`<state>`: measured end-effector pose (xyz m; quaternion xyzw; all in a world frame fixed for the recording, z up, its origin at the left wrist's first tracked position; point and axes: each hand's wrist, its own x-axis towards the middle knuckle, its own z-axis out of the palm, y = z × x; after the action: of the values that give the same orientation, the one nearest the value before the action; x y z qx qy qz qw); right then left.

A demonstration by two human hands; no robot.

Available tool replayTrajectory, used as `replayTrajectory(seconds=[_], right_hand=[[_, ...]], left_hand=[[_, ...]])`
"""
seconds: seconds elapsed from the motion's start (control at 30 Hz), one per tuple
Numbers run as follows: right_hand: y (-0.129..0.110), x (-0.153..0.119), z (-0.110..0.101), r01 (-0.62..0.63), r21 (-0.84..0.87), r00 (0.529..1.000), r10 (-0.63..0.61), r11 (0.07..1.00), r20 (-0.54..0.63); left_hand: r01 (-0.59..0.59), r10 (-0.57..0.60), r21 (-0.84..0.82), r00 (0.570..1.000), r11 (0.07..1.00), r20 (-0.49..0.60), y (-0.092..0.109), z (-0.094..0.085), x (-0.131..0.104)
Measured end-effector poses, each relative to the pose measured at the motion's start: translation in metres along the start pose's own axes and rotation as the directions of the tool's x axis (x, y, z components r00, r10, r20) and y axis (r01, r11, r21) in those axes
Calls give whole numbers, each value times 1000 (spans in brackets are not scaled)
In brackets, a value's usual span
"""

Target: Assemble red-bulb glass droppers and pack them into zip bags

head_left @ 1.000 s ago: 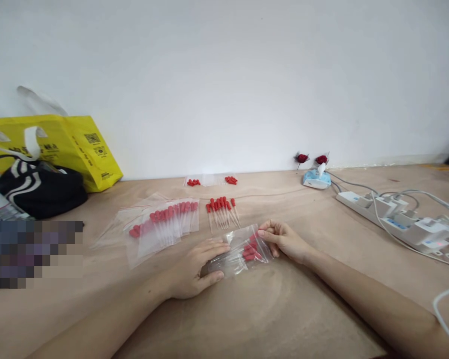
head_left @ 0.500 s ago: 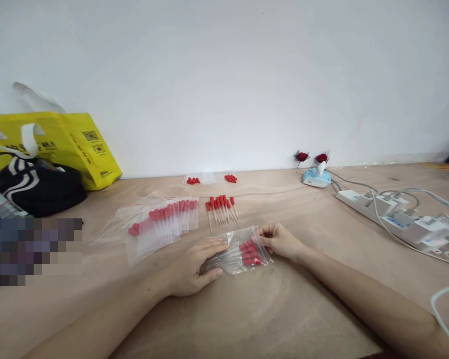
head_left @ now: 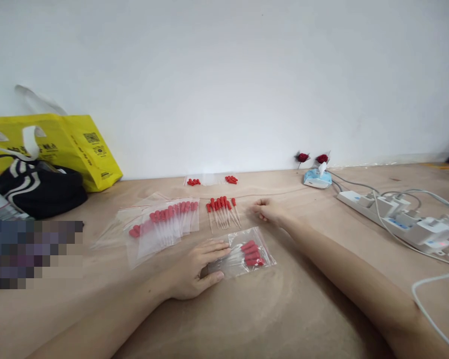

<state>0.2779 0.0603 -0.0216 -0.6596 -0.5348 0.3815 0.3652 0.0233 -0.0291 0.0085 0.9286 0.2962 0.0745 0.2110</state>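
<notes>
A clear zip bag (head_left: 252,253) holding several red-topped droppers lies flat on the table. My left hand (head_left: 198,267) rests on its left end, fingers apart. My right hand (head_left: 267,210) is above the table behind the bag, off it, with its fingers curled; whether anything is between them is too blurred to tell. Just left of my right hand lies a loose pile of red-topped droppers (head_left: 222,209). Further left, overlapping bags with droppers (head_left: 168,219) are fanned out.
Small bags with red tops (head_left: 231,179) lie near the wall. A yellow bag (head_left: 93,149) and a black pouch (head_left: 48,187) stand at the left. Tissues (head_left: 317,178), two red roses (head_left: 303,157) and a power strip with cables (head_left: 389,214) are at the right.
My right hand has let go of the bag's right end and moved up and slightly left, beside the loose droppers. My left hand stays on the bag.
</notes>
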Motion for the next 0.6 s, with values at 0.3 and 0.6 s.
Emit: replayTrajectory(seconds=[0.3,0.6], right_hand=[[-33,60,54,-43,-179,989,16,983,-150],[-28,46,17,-36,188,989,62,981,-133]], left_hand=[[-12,12,-16,1000,1000,0,0,0,-2],[16,-16,-33,1000,999,12,1,-1,0]])
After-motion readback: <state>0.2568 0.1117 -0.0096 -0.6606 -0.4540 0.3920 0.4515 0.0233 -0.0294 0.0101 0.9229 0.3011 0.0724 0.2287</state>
